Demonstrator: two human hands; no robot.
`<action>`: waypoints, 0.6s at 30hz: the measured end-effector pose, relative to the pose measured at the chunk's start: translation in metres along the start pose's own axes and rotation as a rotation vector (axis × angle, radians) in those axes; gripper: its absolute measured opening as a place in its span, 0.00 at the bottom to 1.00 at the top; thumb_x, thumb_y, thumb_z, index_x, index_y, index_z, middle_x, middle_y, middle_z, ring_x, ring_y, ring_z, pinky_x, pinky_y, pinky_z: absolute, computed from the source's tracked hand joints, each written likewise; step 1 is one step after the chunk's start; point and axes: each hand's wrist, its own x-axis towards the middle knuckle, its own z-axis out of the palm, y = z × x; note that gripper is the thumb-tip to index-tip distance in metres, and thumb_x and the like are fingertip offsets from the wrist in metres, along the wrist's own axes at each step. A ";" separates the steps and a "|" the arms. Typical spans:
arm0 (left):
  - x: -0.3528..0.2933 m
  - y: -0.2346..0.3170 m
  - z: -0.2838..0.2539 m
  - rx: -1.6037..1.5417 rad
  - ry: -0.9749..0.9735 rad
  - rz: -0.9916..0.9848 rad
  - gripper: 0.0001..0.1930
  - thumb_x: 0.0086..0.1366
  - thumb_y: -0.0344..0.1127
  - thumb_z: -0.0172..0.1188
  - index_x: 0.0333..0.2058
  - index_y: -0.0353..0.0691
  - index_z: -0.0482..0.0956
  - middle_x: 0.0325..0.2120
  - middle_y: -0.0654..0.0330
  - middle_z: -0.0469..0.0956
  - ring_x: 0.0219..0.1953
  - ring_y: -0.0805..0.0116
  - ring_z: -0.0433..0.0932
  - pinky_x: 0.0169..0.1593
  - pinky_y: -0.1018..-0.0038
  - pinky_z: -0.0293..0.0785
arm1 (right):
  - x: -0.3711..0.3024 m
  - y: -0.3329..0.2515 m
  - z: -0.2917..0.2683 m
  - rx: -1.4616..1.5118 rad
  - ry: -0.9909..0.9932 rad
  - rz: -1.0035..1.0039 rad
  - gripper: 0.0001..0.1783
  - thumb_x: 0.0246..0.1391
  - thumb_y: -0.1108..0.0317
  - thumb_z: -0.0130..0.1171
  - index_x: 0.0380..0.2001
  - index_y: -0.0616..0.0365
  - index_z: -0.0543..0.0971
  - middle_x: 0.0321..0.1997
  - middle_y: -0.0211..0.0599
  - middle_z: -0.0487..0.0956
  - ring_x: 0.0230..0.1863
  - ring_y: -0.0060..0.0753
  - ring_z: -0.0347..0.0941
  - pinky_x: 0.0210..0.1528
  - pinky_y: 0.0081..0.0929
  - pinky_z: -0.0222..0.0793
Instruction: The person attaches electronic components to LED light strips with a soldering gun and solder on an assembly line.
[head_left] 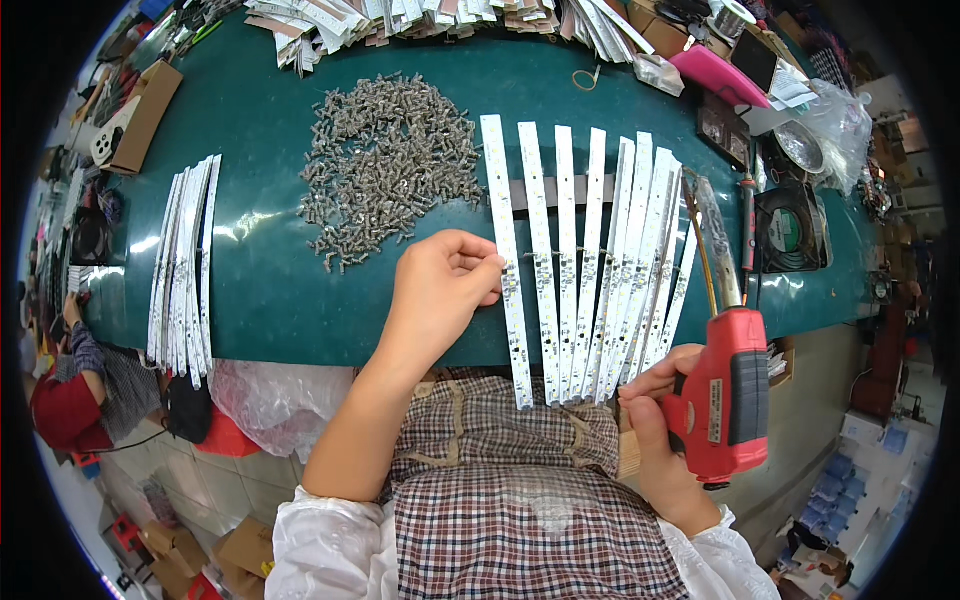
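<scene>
My left hand point(440, 295) is closed in a pinch, its fingertips touching the edge of the leftmost LED strip board point(508, 240). Whatever small part may be between those fingers is too small to make out. Several more white LED strip boards point(566, 270) fan out to the right, their middles bearing small metal pieces and their upper parts crossing a dark bar point(548, 193). In my right hand point(660, 420) is a red and black soldering gun point(728, 400), its metal tip pointing away from me. The thumb and forefinger are near the boards' lower ends.
A heap of small metal parts point(385, 160) lies on the green table point(262, 270). At left is a stack of LED strips point(182, 270); more strips point(400, 15) pile up at the back. A black fan point(790, 228) stands at right. Another person point(75, 395) is at far left.
</scene>
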 end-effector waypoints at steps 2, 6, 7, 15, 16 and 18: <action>0.004 -0.003 0.003 0.135 0.007 0.050 0.09 0.62 0.28 0.61 0.37 0.26 0.78 0.28 0.57 0.81 0.29 0.74 0.81 0.32 0.81 0.78 | -0.005 0.000 -0.005 0.040 0.055 0.072 0.25 0.57 0.66 0.63 0.51 0.56 0.62 0.45 0.35 0.66 0.38 0.25 0.74 0.39 0.28 0.76; 0.004 -0.008 0.007 0.351 0.078 0.163 0.09 0.60 0.28 0.62 0.38 0.29 0.79 0.25 0.59 0.81 0.26 0.76 0.81 0.31 0.80 0.77 | -0.008 0.007 -0.005 0.061 0.066 0.087 0.25 0.58 0.59 0.62 0.50 0.57 0.63 0.45 0.35 0.66 0.37 0.25 0.74 0.39 0.28 0.75; 0.000 -0.004 0.008 0.351 0.081 0.158 0.09 0.60 0.28 0.62 0.38 0.29 0.79 0.25 0.59 0.81 0.26 0.76 0.81 0.31 0.80 0.77 | -0.008 0.008 -0.005 0.089 0.049 0.104 0.27 0.57 0.57 0.63 0.51 0.57 0.63 0.43 0.35 0.67 0.36 0.25 0.74 0.38 0.27 0.75; -0.003 0.001 0.003 0.586 0.106 0.452 0.11 0.54 0.27 0.63 0.38 0.41 0.79 0.34 0.65 0.79 0.22 0.77 0.73 0.29 0.79 0.70 | -0.026 0.041 -0.010 0.075 -0.153 0.216 0.24 0.60 0.67 0.58 0.57 0.62 0.64 0.31 0.33 0.70 0.24 0.19 0.66 0.29 0.23 0.68; -0.003 0.000 0.002 0.586 0.105 0.449 0.11 0.54 0.27 0.63 0.38 0.41 0.79 0.34 0.65 0.79 0.22 0.77 0.73 0.29 0.79 0.70 | -0.026 0.049 -0.010 -0.048 -0.189 0.102 0.21 0.60 0.74 0.55 0.55 0.62 0.66 0.30 0.33 0.70 0.22 0.18 0.66 0.25 0.21 0.65; -0.002 -0.002 0.001 0.611 0.083 0.489 0.12 0.54 0.26 0.63 0.39 0.41 0.80 0.33 0.66 0.79 0.22 0.77 0.72 0.28 0.80 0.70 | -0.025 0.052 -0.006 -0.063 -0.190 0.088 0.20 0.59 0.75 0.55 0.54 0.63 0.67 0.30 0.33 0.71 0.21 0.18 0.66 0.24 0.20 0.64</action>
